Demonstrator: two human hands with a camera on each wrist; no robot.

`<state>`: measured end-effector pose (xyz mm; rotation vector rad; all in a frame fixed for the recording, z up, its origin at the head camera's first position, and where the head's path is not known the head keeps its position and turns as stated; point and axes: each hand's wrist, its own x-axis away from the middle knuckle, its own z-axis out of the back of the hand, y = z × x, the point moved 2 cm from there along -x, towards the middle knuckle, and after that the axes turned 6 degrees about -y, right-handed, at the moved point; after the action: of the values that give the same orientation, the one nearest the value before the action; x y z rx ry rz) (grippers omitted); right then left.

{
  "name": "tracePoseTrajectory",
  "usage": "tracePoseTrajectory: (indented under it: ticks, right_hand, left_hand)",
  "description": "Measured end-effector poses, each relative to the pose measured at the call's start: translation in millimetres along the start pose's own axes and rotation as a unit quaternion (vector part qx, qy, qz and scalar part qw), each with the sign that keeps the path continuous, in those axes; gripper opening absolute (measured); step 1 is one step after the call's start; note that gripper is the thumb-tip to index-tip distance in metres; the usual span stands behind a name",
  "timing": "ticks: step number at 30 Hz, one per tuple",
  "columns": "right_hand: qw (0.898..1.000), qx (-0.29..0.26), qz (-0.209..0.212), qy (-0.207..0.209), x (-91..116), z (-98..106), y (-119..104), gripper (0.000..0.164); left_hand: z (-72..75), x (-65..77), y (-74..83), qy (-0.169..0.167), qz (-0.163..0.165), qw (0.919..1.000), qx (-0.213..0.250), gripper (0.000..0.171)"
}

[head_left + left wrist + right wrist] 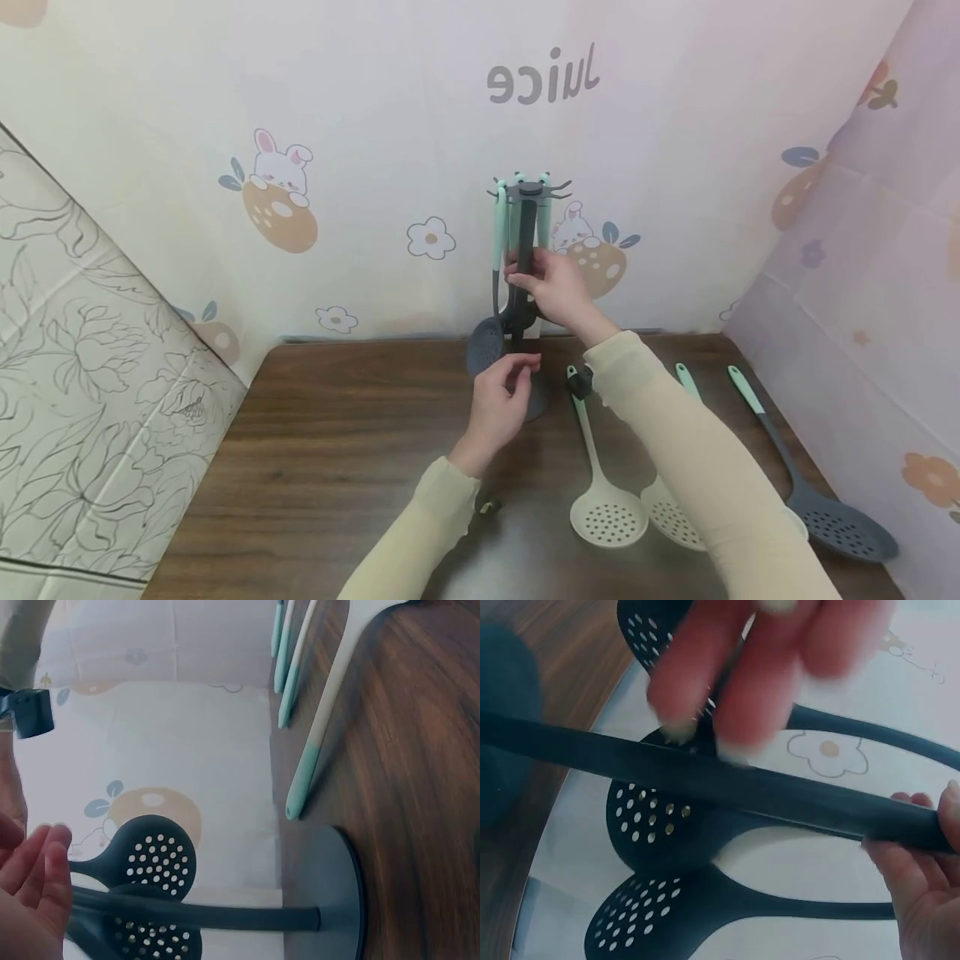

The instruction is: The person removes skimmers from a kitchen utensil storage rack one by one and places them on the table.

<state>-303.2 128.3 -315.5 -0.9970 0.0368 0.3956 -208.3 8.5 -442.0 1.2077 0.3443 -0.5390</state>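
A dark utensil stand (pixel 527 221) with mint-handled, dark grey skimmers (pixel 486 343) hanging from its hooks stands at the back of the table. My right hand (pixel 557 287) grips its upright pole about midway up, fingers and thumb around it, as the right wrist view shows too. Lower down, my left hand (pixel 504 404) is beside the pole, fingers loosely bent, nothing between them. In the left wrist view, its fingertips (pixel 54 859) overlap the pole (pixel 195 911). The perforated skimmer heads (pixel 634 919) hang behind the pole. The stand's round base (pixel 322 892) rests on the wood.
On the right of the wooden table (pixel 322 442) lie a cream skimmer (pixel 609 517), another cream skimmer (pixel 671 517) partly behind my right sleeve, and a dark slotted turner (pixel 847 529). A patterned wall covering (pixel 375 167) rises directly behind the stand.
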Motion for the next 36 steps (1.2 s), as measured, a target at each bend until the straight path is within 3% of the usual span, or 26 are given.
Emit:
tracePoseTrajectory:
  ticks: [6, 13, 22, 26, 30, 36]
  right_hand:
    - [0.999, -0.002, 0.016, -0.050, -6.1, 9.1, 9.2, 0.026]
    - [0.994, 0.002, 0.013, -0.104, -12.8, 22.1, 20.5, 0.029]
    - [0.992, -0.007, 0.012, -0.128, -17.4, 22.2, 19.6, 0.033]
    - [0.996, 0.016, 0.020, -0.089, -13.3, 20.4, 16.0, 0.035]
    - [0.998, 0.064, 0.002, -0.001, -5.6, 18.1, 7.4, 0.040]
    - [0.984, 0.132, -0.006, 0.118, 5.3, 4.3, -13.4, 0.040]
  left_hand:
    - [12.5, 7.8, 1.5, -0.017, 0.004, 0.9996, 0.021, 0.015]
    - [25.8, 9.9, 1.6, 0.005, 0.012, 0.9987, 0.049, 0.012]
    - [41.2, 6.5, 23.0, 0.027, 0.031, 0.9947, 0.094, 0.012]
    - [40.5, 4.4, 11.1, 0.030, 0.037, 0.9949, 0.089, 0.012]
    - [40.3, 2.9, -1.7, 0.034, 0.033, 0.9953, 0.085, 0.013]
    - [41.5, 0.0, -6.2, 0.033, 0.013, 0.9964, 0.077, 0.014]
